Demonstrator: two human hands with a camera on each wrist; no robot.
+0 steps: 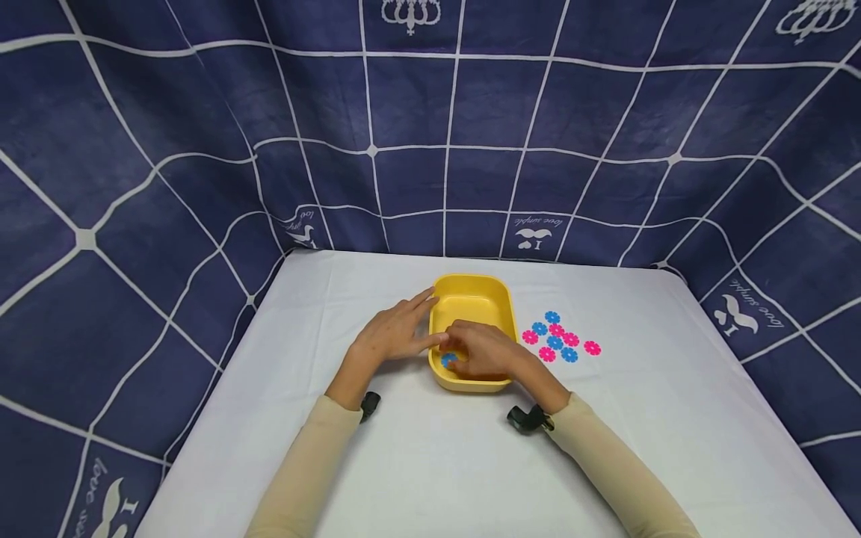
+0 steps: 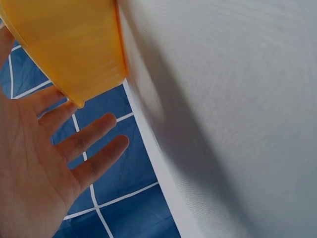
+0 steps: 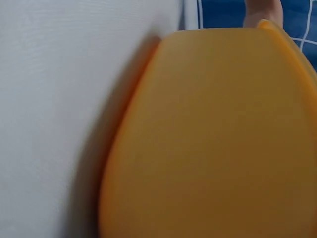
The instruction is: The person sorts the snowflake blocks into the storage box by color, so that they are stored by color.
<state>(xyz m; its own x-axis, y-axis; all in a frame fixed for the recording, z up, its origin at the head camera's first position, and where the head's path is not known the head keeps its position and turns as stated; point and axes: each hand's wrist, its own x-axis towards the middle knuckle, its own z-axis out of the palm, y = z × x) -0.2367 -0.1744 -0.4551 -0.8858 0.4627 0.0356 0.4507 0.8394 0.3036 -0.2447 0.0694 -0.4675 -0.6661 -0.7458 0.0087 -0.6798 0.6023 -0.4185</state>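
Observation:
A yellow plastic tray [image 1: 471,284] with rounded corners sits on the white table. My left hand [image 1: 401,329] is at its left side, fingers extended and touching or nearly touching the rim. The left wrist view shows this hand's palm [image 2: 29,163] with the fingers spread beside the tray's wall [image 2: 74,44]. Over the inside of the tray, my right hand [image 1: 486,350] reaches down with bent fingers, thumb and forefinger apart. Near its thumb lies a blue flower-shaped disc [image 1: 448,361]. In the right wrist view the tray's outer wall [image 3: 213,134] hides the right hand.
Right of the tray lie several loose flower-shaped discs, some blue [image 1: 552,317], some pink [image 1: 593,348]. A dark blue curtain [image 1: 484,179] with white lines hangs behind and beside the white tabletop [image 1: 430,463].

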